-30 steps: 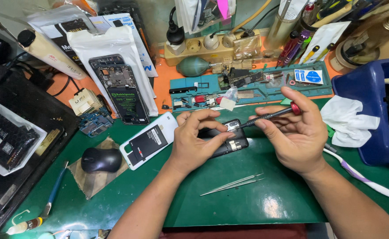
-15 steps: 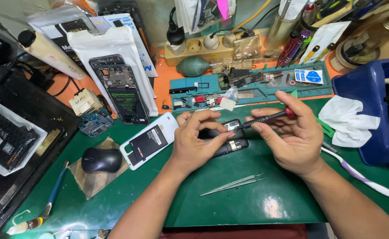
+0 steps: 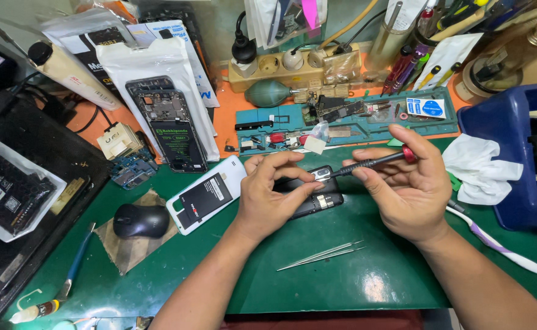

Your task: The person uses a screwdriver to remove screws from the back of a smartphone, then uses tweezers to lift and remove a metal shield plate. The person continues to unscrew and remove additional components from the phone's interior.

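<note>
Partly hidden, the phone (image 3: 308,197) sits under the left hand (image 3: 268,195); right hand (image 3: 406,189) grips a screwdriver (image 3: 369,164).

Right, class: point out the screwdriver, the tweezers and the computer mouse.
screwdriver (image 3: 372,162), head view, middle of its dark shaft
tweezers (image 3: 322,255), head view, middle of the prongs
computer mouse (image 3: 140,220), head view, its top

— What's different from a second ago?

— The screwdriver (image 3: 369,163). Its shaft sloped up to the right before; now it lies flatter, the red collar lower, the tip at the upper end of the black phone (image 3: 308,195).

— And the hands?

— The right hand (image 3: 406,186) has turned with it, thumb on top of the handle. The left hand (image 3: 271,195) has shifted slightly, its fingers (image 3: 296,160) curled nearer the tip.
</note>
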